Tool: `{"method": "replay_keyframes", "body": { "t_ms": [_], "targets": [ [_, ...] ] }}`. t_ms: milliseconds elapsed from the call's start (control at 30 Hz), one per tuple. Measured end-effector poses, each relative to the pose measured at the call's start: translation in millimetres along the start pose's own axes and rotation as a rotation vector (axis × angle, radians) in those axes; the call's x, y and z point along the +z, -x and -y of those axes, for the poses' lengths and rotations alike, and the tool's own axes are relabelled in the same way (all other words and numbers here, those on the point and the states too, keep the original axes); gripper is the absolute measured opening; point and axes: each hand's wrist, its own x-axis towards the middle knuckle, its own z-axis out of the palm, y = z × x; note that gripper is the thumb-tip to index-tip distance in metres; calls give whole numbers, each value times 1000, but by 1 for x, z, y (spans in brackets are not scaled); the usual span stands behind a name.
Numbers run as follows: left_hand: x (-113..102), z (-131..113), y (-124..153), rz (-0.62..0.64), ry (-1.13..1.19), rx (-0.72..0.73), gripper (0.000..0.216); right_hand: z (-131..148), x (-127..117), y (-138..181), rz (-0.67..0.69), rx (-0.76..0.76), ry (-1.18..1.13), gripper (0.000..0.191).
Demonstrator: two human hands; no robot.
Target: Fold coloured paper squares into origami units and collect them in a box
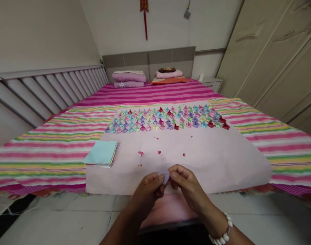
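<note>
My left hand (148,186) and right hand (188,188) both pinch 1 small pale paper piece (166,177) over the near edge of the pink sheet (216,163). Judged mid-fold. Done: many folded pieces (168,119), laid in rows farther up the sheet. Outstanding: the stack of squares (103,153) on the sheet's left edge.

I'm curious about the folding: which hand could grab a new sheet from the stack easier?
Probably the left hand: the paper stack lies on its side. The right hand would have to cross over. Both pinch a small paper now.
</note>
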Motion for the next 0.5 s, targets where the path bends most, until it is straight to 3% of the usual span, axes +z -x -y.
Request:
{"method": "replay_keyframes", "body": {
  "t_ms": [133,267,400,500],
  "targets": [
    [3,0,4,175,338,-208,32,2,2,3,128,66,-139,33],
    [9,6,3,177,395,-290,36,4,8,3,196,90,-160,20],
    [4,4,-1,86,24,-216,48,8,8,-1,180,61,-121,20],
    [-6,-9,-2,-73,-366,47,47,13,5,-5,97,44,-40,27]
  ]
}}
